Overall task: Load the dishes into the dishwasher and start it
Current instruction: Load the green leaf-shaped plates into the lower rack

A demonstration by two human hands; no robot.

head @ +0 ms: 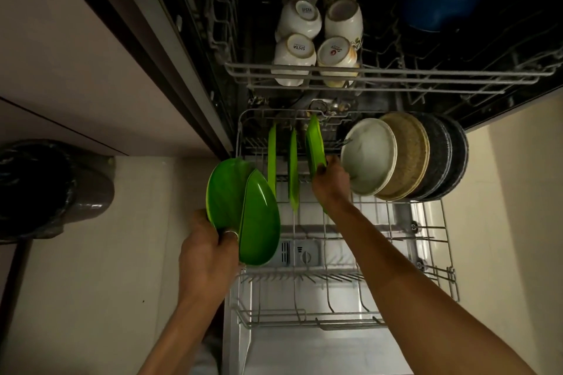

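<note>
Far left, I see a dark bin (51, 189) on the floor. My left hand (207, 253) grips two stacked green plates (243, 210) just off the lower rack's (446, 240) left edge. Two standing green plates (272, 158) sit on edge near its far-left corner. My right hand (330, 183) pinches a third green plate (313, 146) beside them. A white plate (370, 155) fronts the row at the far-right corner.
</note>
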